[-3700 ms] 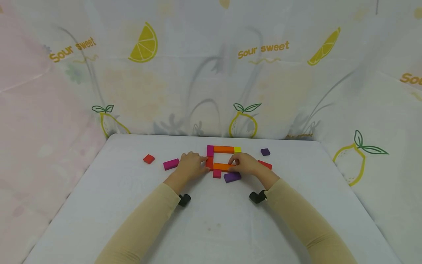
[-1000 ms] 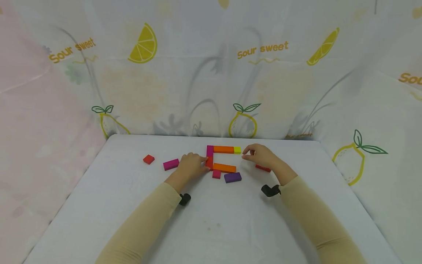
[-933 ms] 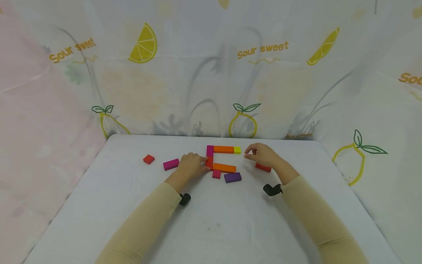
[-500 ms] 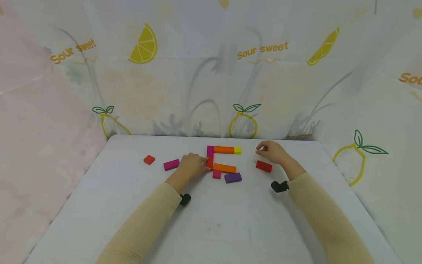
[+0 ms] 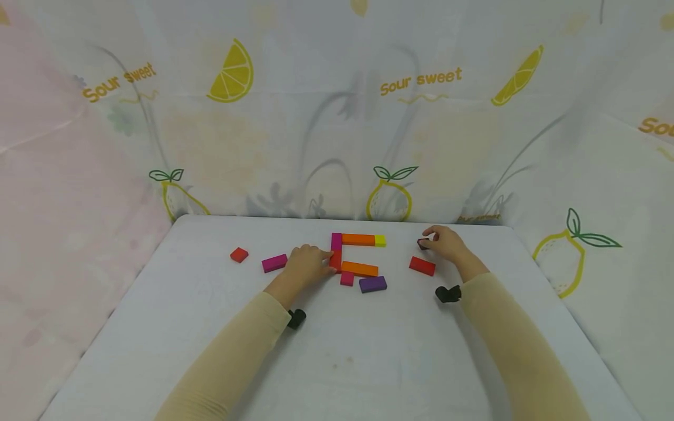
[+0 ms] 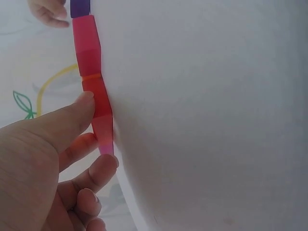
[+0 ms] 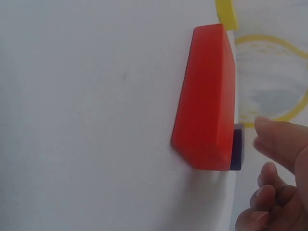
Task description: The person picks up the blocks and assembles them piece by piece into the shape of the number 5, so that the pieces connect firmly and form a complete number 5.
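In the head view my left hand [image 5: 303,268] holds a red block [image 5: 336,261], thumb and index finger at its ends; the left wrist view shows the thumb against the red block [image 6: 98,101]. This block lines up with a magenta block [image 5: 336,240]. An orange block [image 5: 360,268] extends right from the red one, and another orange block [image 5: 358,240] runs to a yellow cube [image 5: 380,241]. At the right, my right hand [image 5: 446,242] reaches a small dark purple block [image 5: 421,242], fingertips overlapping it; the right wrist view shows the thumb and fingers beside the purple block [image 7: 237,147], spread apart.
A loose red block [image 5: 422,266] lies just in front of my right hand. Near the orange block are a pink cube [image 5: 347,279] and a purple block [image 5: 372,285]. Left of my left hand lie a magenta block [image 5: 274,263] and a red cube [image 5: 239,255] on the white table [image 5: 337,351].
My right hand has left the front orange block and moved right and back, past the loose red block, to the dark purple block. My left hand stays at the red block.
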Available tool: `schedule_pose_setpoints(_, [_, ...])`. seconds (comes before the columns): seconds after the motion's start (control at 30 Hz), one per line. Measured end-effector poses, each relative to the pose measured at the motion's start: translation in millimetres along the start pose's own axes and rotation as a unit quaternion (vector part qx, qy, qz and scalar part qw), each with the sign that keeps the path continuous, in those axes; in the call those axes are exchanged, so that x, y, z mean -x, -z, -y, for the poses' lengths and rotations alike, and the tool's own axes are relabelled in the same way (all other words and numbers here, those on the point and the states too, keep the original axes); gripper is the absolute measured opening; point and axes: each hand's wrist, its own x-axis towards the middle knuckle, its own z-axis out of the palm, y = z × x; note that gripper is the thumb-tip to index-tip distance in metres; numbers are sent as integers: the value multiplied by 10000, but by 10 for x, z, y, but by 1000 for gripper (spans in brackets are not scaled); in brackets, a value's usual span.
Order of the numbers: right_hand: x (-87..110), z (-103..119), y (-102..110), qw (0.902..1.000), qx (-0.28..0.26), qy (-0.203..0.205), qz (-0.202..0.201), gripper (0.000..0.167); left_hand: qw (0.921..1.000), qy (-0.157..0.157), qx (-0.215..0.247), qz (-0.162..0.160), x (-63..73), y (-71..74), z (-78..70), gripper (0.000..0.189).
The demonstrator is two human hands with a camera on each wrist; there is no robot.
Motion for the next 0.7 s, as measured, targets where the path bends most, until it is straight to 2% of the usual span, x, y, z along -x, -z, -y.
schedule_pose_setpoints(0.4, [-30, -136, -1, 9991, -226, -229, 292, 45, 10000, 15, -75, 25, 4, 3, -10, 54])
schedule_pose_setpoints(0.7, [-24, -90, -33, 9987, -312, -191, 356, 43, 9999, -52, -94, -22, 8, 1, -7, 54])
